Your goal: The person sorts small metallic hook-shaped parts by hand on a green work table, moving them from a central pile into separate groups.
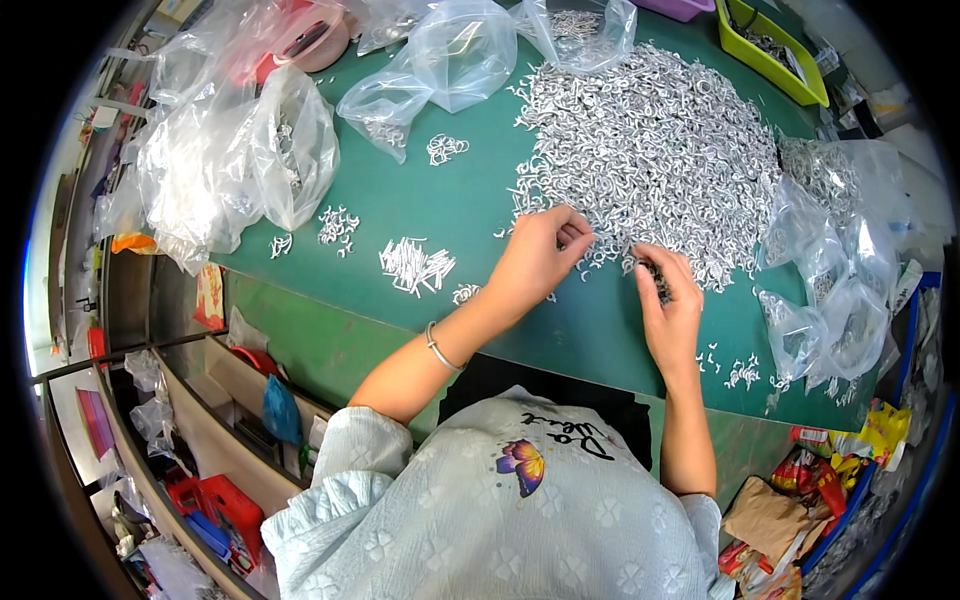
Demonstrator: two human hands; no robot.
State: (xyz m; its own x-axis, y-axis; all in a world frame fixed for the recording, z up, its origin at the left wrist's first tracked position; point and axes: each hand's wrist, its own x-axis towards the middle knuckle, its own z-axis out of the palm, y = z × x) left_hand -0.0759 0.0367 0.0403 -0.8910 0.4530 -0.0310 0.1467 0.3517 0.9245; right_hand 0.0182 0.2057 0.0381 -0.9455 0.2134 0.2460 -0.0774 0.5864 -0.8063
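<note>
A wide heap of small curved silvery metal pieces [650,150] covers the right half of the green table [400,190]. At the heap's near left edge, my left hand [545,255] has thumb and fingers closed in a pinch; what lies between the fingertips is too small to make out. My right hand [672,300] is curled at the heap's near edge, with a cluster of small metal pieces [658,284] showing between thumb and fingers. A few loose curved pieces [590,262] lie on the table between the hands.
Left of my left arm lie a pile of short straight silvery rods [415,266], small clusters of curved pieces [338,226] and some rings [446,149]. Clear plastic bags [455,60] stand behind, more bags [840,300] at right. A yellow-green tray [775,50] and pink basin [318,40] sit farther back.
</note>
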